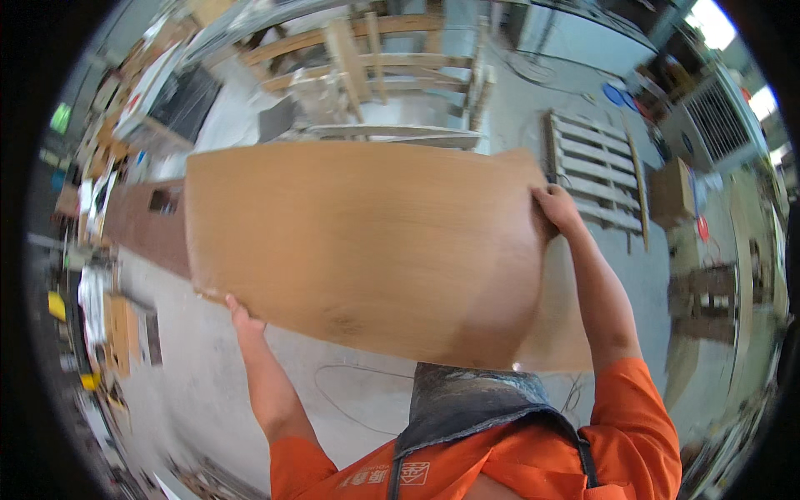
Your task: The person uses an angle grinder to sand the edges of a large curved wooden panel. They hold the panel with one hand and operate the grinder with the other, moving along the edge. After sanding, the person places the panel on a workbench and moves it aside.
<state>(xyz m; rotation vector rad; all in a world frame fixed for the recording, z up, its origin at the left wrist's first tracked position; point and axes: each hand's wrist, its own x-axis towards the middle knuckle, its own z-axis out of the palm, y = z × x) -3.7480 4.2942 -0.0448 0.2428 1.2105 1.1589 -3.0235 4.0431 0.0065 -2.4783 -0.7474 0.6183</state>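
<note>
a large wooden panel (367, 242) is held up in front of the chest, its long axis running left to right. its lower left edge is gripped by the left hand (242, 317); its right edge is clasped by the right hand (557, 208).

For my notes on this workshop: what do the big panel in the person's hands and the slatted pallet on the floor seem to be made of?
The panel looks like plywood or a veneered board: smooth tan face with faint grain, thin enough to be carried by the left hand and right hand. The pallet looks like pale slats, perhaps wood or painted white; the view is too small to be sure.
</note>
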